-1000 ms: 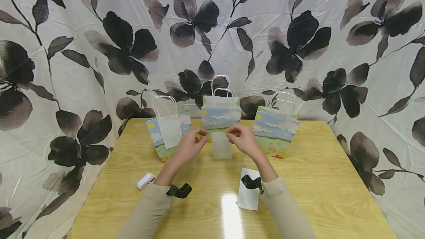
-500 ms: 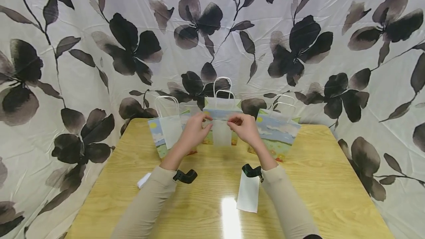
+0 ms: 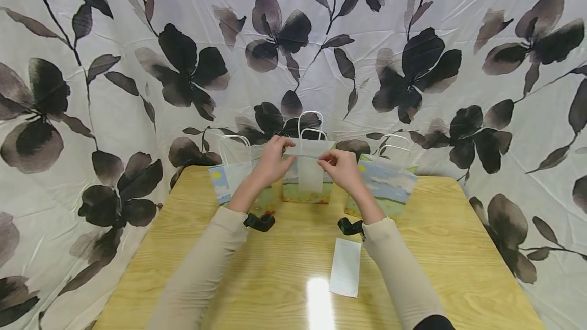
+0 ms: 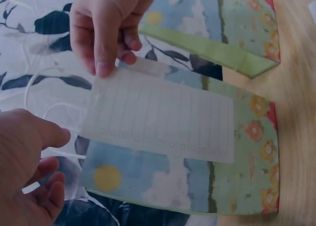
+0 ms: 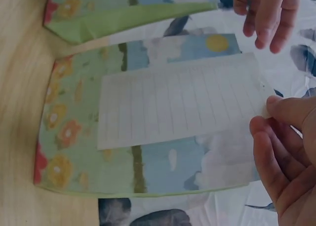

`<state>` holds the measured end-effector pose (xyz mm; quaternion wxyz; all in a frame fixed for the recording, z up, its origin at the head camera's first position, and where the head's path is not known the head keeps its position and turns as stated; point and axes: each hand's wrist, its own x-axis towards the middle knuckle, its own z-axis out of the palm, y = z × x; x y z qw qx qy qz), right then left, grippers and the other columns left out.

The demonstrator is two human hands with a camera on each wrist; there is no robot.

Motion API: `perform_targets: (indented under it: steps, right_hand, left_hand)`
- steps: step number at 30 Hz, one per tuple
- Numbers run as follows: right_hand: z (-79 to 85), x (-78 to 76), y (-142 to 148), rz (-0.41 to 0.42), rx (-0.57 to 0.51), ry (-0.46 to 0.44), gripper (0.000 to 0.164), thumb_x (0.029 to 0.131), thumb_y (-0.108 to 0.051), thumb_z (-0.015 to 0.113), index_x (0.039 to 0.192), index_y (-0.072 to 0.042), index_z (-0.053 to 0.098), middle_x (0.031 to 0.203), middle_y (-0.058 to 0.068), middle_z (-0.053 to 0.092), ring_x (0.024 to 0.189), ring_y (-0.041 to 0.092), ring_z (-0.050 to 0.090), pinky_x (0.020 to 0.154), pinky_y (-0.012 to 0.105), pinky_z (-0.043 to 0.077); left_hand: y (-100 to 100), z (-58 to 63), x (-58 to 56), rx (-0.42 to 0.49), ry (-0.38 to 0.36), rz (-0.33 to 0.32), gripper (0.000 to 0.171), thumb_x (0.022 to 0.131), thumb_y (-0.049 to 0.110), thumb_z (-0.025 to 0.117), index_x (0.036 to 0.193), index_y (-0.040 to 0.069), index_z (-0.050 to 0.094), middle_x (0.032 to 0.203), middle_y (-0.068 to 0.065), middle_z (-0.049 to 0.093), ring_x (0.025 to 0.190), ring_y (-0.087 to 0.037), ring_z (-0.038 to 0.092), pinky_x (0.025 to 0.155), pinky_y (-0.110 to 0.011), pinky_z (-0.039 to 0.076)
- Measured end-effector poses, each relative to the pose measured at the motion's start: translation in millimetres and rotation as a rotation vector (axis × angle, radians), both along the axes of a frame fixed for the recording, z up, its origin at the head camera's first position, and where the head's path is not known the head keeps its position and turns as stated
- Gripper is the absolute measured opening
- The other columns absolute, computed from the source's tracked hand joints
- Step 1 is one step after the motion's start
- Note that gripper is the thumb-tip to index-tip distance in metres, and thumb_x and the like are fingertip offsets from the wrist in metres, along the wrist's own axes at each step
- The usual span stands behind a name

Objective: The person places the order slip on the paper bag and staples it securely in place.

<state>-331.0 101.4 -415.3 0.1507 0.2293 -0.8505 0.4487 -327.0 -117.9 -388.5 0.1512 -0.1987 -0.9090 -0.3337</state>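
Observation:
A pale lined sheet of notepaper (image 3: 311,176) hangs upright in front of the middle gift bag (image 3: 293,198), overlapping its painted front. Small squares run along one end of its lines in the left wrist view. My right hand (image 3: 341,168) pinches a top corner of the notepaper (image 5: 177,100) between thumb and fingers. Beside the opposite corner is my left hand (image 3: 270,163), its thumb apart from the sheet and its fingers loosely bent. The bag, with sun, clouds and flowers, has white handles (image 3: 311,113) rising behind the hands.
A second painted bag (image 3: 219,180) stands to the left, partly behind my left arm, with a white sheet (image 3: 236,173) on its front. To the right is a third bag (image 3: 390,182). Another white sheet (image 3: 345,268) lies on the wooden table (image 3: 431,248) near my right sleeve.
Both hands have moved forward and up with the notepaper, from over the table to the middle bag's front. My left sleeve now covers the small white object on the table.

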Motion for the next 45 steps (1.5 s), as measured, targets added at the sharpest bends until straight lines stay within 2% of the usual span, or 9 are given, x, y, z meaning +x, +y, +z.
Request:
perform_targets:
  steps: [7,11,15,18,26,30,35,41,45]
  right_hand:
    - [3.0,-6.7,-3,-0.028,-0.010,0.000,0.004,0.089,-0.011,0.073,0.089,-0.008,0.073,0.078,0.002,0.069,0.062,0.013,0.064,0.058,0.031,0.053]
    - [2.0,-9.8,-3,-0.066,0.028,0.028,0.006,0.088,-0.014,0.075,0.087,-0.009,0.075,0.085,0.002,0.064,0.065,0.014,0.060,0.060,0.031,0.051]
    - [2.2,-12.8,-3,-0.120,0.095,0.073,0.007,0.085,-0.017,0.078,0.084,-0.011,0.076,0.089,0.002,0.059,0.067,0.017,0.055,0.062,0.033,0.047]
    - [2.6,-14.5,-2,-0.151,0.149,0.124,0.007,0.083,-0.017,0.080,0.082,-0.011,0.077,0.094,0.002,0.060,0.077,0.021,0.055,0.067,0.037,0.046]
    - [-4.7,-20.9,-3,-0.200,0.217,0.216,0.009,0.082,-0.020,0.080,0.079,-0.013,0.076,0.112,0.008,0.063,0.110,0.032,0.050,0.088,0.050,0.038]
    - [-10.8,-24.8,-2,-0.178,0.099,0.200,0.010,0.081,-0.015,0.081,0.077,-0.009,0.074,0.127,0.015,0.059,0.122,0.036,0.046,0.098,0.054,0.032]
    - [-18.2,-28.4,-1,-0.088,-0.025,0.108,0.008,0.083,-0.008,0.078,0.079,-0.004,0.072,0.141,0.019,0.048,0.130,0.036,0.043,0.104,0.050,0.035]
    - [-20.5,-32.2,4,-0.096,0.024,0.081,0.008,0.083,-0.010,0.079,0.080,-0.006,0.073,0.141,0.021,0.047,0.131,0.040,0.041,0.108,0.051,0.030]
    - [-16.4,-35.1,6,-0.048,0.078,0.111,0.010,0.084,-0.010,0.078,0.078,-0.007,0.070,0.126,0.020,0.060,0.124,0.039,0.048,0.107,0.051,0.029]
  left_hand:
    - [0,7.9,-19.7,-0.070,-0.103,-0.006,0.049,0.088,0.020,0.074,0.128,0.001,0.054,0.129,-0.016,0.047,0.116,-0.031,0.049,0.096,-0.043,0.042]
    - [1,9.9,-29.4,-0.063,-0.144,-0.020,0.060,0.086,0.022,0.076,0.134,-0.001,0.047,0.137,-0.020,0.042,0.119,-0.033,0.047,0.098,-0.045,0.040]
    - [2,11.3,-37.1,-0.065,-0.252,-0.026,0.075,0.088,0.027,0.074,0.145,0.001,0.035,0.148,-0.020,0.031,0.129,-0.034,0.040,0.103,-0.047,0.036]
    - [2,10.3,-41.4,-0.060,-0.334,-0.033,0.083,0.090,0.031,0.071,0.152,0.003,0.023,0.154,-0.020,0.023,0.137,-0.035,0.031,0.107,-0.049,0.032]
    - [1,4.3,-48.0,-0.128,-0.378,-0.016,0.097,0.084,0.041,0.077,0.154,0.003,0.020,0.155,-0.022,0.018,0.137,-0.037,0.030,0.105,-0.051,0.034]
    - [4,4.4,-51.5,-0.194,-0.363,-0.046,0.087,0.086,0.033,0.077,0.150,-0.001,0.030,0.146,-0.024,0.033,0.131,-0.036,0.038,0.103,-0.047,0.037]
    - [8,4.6,-54.5,-0.172,-0.311,-0.084,0.055,0.088,0.019,0.075,0.132,-0.006,0.054,0.125,-0.020,0.053,0.113,-0.033,0.052,0.096,-0.042,0.043]
    - [10,-0.2,-53.0,-0.158,-0.305,-0.112,0.037,0.088,0.019,0.074,0.117,-0.003,0.064,0.116,-0.014,0.063,0.110,-0.030,0.056,0.094,-0.039,0.045]
    - [10,-0.8,-50.4,-0.156,-0.285,-0.081,0.034,0.088,0.017,0.075,0.115,-0.001,0.066,0.115,-0.014,0.065,0.109,-0.029,0.058,0.093,-0.040,0.046]
